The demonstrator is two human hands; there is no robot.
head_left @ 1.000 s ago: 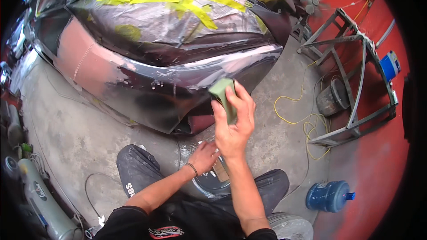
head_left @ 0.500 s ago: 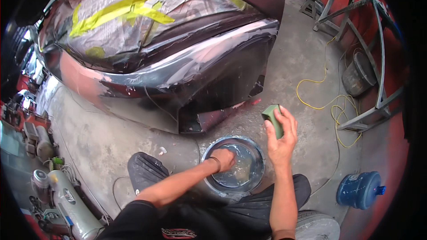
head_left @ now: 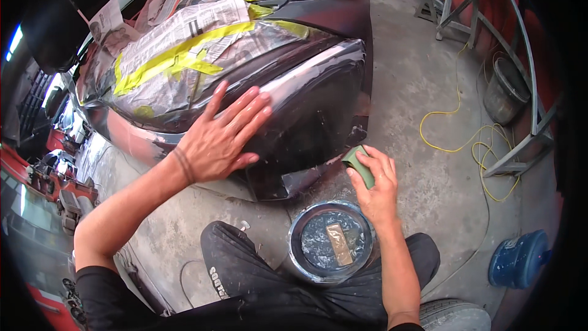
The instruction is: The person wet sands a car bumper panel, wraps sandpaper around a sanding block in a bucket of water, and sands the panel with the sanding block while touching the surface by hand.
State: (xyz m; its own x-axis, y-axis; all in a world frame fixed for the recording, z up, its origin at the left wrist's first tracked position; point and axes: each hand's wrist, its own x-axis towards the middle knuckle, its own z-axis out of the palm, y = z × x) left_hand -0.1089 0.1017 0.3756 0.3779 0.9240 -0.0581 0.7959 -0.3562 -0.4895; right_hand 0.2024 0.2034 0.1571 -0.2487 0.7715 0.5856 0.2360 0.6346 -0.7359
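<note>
My left hand [head_left: 223,138] is wet and spread flat, fingers apart, on or just above the dark car bumper [head_left: 300,129]; contact is hard to tell. It lies by a pale, patchy strip [head_left: 294,83] along the bumper's upper edge. My right hand [head_left: 378,187] grips a green block [head_left: 361,168], likely a sanding block, between thumb and fingers, just off the bumper's lower corner. Between my knees stands a round bucket [head_left: 295,251] of cloudy water, in which a tan rectangular block [head_left: 339,244] shows.
Newspaper [head_left: 184,40] held by yellow tape [head_left: 184,55] covers the car above the bumper. On the right are a metal frame [head_left: 534,86], a black bucket [head_left: 505,92], a yellow cord [head_left: 438,113] and a blue water jug [head_left: 517,259]. A tyre [head_left: 456,315] lies behind my right knee.
My left hand has come out of the bucket and moved up and left to the bumper, spreading open. The right hand still holds the green block. The view has shifted.
</note>
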